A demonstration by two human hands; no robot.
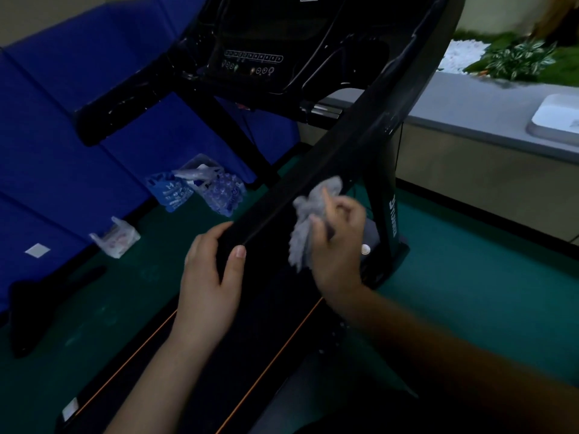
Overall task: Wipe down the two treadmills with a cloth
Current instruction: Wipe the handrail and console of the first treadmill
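Observation:
A black treadmill (pixel 369 126) fills the middle of the head view, its console (pixel 250 62) at the top and its belt (pixel 238 355) with orange edge lines below. My left hand (pixel 210 277) grips the near end of the right handrail (pixel 316 183), thumb over the top. My right hand (pixel 338 242) holds a crumpled grey cloth (pixel 308 214) against the side of the same rail, just right of the left hand. Only this one treadmill shows.
Blue padded mats (pixel 62 120) cover the wall and floor at left. Plastic bags (pixel 200 189) and a small white bag (pixel 116 238) lie on the green floor (pixel 470 292). A grey ledge (pixel 470 104) with plants (pixel 520 57) and a white tray (pixel 554 117) runs along the right.

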